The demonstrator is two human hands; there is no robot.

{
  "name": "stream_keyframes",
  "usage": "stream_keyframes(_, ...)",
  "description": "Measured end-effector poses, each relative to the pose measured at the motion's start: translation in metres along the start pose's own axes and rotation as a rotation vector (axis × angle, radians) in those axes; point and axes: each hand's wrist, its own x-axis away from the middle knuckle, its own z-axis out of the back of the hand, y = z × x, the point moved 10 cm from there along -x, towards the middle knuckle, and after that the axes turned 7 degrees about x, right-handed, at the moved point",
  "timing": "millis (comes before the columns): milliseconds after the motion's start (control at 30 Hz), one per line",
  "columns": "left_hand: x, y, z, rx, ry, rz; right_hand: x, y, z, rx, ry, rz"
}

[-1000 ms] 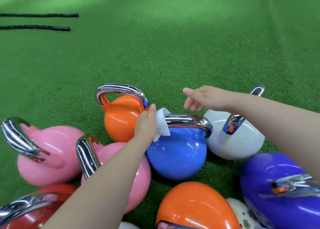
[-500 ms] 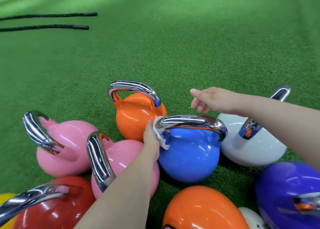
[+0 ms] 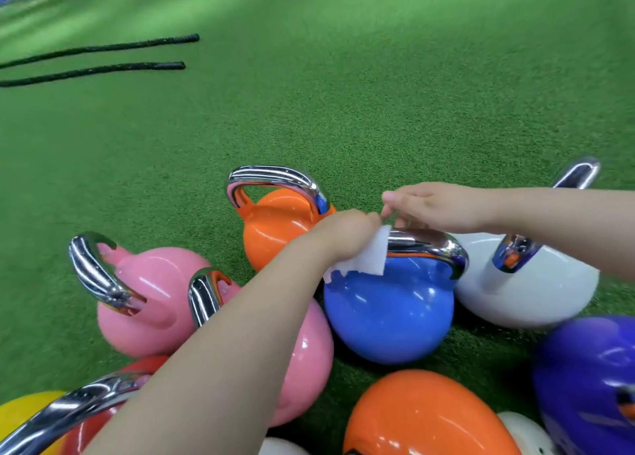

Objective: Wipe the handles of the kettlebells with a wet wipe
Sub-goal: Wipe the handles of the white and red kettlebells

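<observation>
Green artificial turf: floor covering across the whole view.
Battle rope ends: two, black, lying parallel on the turf at far left, well apart from the weights.
Kettlebells, clustered near the bottom of the view, chrome handles: purple kettlebell at lower right; two pink kettlebells, side by side at left; blue kettlebell, centre; white kettlebell, just right of the blue; far orange kettlebell, behind the blue; near orange kettlebell, at the bottom edge; red and yellow ones, partly cut off at lower left.
Blue kettlebell handle: upright, chrome.
Left hand: fingers curled, gripping the wet wipe against the handle's left end.
Right hand: above the handle; fingertips meet the wipe's top edge, whether pinching cannot be told.
Wet wipe: white, draped over the handle's left end, hanging onto the blue body.
</observation>
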Motion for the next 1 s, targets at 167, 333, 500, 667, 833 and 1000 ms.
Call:
stream_keyframes(167,0.001,0.052,-0.024,-0.527,0.109,-0.244,0.004,0.009,0.022,-0.106,0.18,-0.025)
stream_keyframes(333,0.04,0.079,-0.039,-0.807,0.473,-0.526,0.005,0.025,0.035,-0.115,0.319,-0.019)
stream_keyframes(500,0.051,0.071,-0.041,-0.783,0.6,-0.757,0.012,0.031,0.03,0.042,0.401,-0.018)
stream_keyframes(667,0.035,0.048,-0.011,-0.692,0.408,-0.565,0.025,0.035,0.017,0.014,0.434,-0.024)
stream_keyframes(833,0.001,0.006,0.011,-0.511,0.15,-0.153,0.042,0.055,0.013,-0.129,0.487,-0.078)
stream_keyframes(1000,0.006,0.049,-0.014,-0.711,0.12,-0.284,0.05,0.073,0.013,-0.405,0.52,-0.138)
